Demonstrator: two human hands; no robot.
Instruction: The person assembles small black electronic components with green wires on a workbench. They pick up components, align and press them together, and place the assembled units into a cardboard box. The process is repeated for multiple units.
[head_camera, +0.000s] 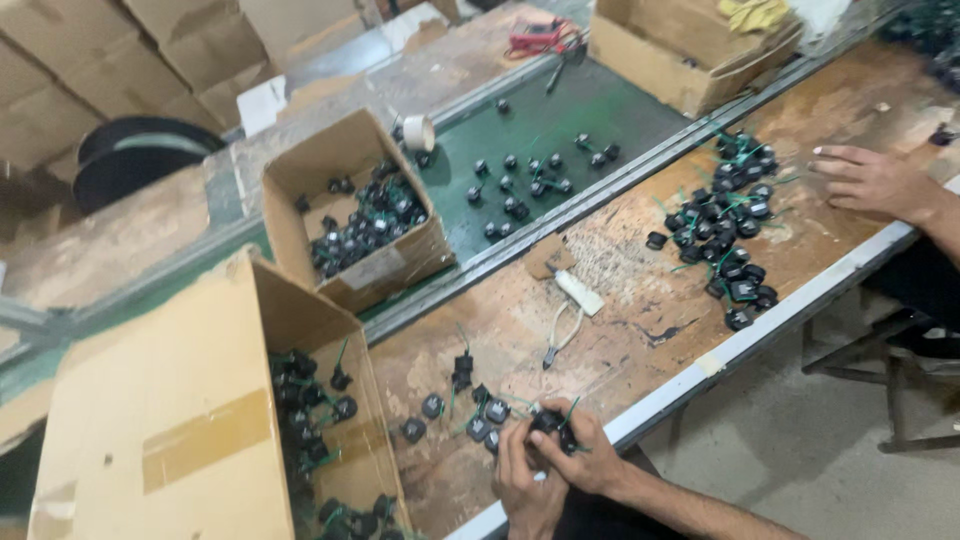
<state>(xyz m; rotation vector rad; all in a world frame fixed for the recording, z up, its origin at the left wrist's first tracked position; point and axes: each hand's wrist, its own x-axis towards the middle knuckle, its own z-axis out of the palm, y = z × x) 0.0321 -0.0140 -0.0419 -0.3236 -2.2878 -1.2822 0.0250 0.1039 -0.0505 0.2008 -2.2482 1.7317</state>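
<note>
While both hands, left hand (520, 470) and right hand (580, 450), were closed together on a small black part (547, 421) with green wires at the bench's near edge, it looked light, rigid, best pinched by its body, not its thin leads

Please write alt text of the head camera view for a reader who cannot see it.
Both hands, left hand and right hand, hold a small black part with green wires over a worn wooden workbench. More such parts fill two cardboard boxes; a co-worker's hand rests beside another pile.
</note>
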